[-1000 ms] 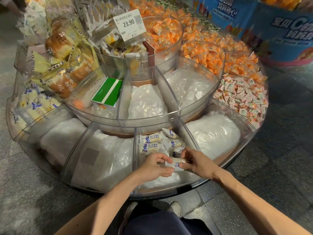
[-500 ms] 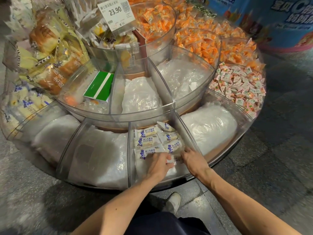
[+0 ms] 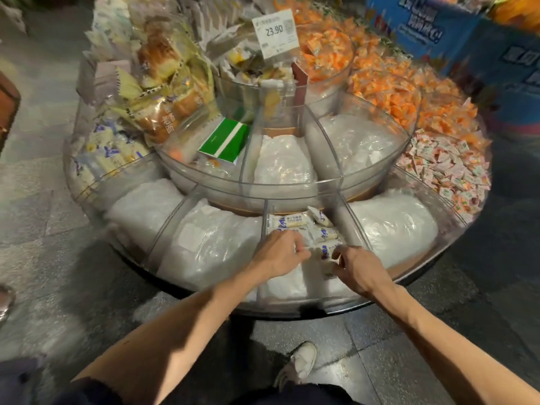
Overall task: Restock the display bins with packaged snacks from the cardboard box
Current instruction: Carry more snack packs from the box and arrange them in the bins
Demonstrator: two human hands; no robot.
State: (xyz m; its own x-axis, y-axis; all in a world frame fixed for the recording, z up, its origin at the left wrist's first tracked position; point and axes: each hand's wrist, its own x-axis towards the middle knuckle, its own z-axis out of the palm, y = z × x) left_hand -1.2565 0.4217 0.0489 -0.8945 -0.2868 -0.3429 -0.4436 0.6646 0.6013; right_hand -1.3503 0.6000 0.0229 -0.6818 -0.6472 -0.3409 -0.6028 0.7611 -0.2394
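Observation:
Several white snack packs with blue print (image 3: 295, 222) lie in the front middle compartment of the clear round display bin (image 3: 306, 298), on top of a white plastic bag. My left hand (image 3: 280, 254) reaches into that compartment, its curled fingers gripping the left end of the nearest snack pack (image 3: 323, 252). My right hand (image 3: 358, 268) hovers at the pack's right end with loosely curled fingers that hold nothing I can make out. The cardboard box is out of view.
White plastic bags (image 3: 210, 247) fill the neighbouring compartments. A green box (image 3: 225, 141) lies in the upper tier. Behind stand bread packs (image 3: 163, 92), orange packs (image 3: 388, 95), pink packs (image 3: 450, 168) and a price tag (image 3: 274, 32). My shoe (image 3: 301, 363) is on the dark floor.
A second ago both hands held one pack over the compartment. It now lies among the others, and my right hand has come off the bin's edge toward it.

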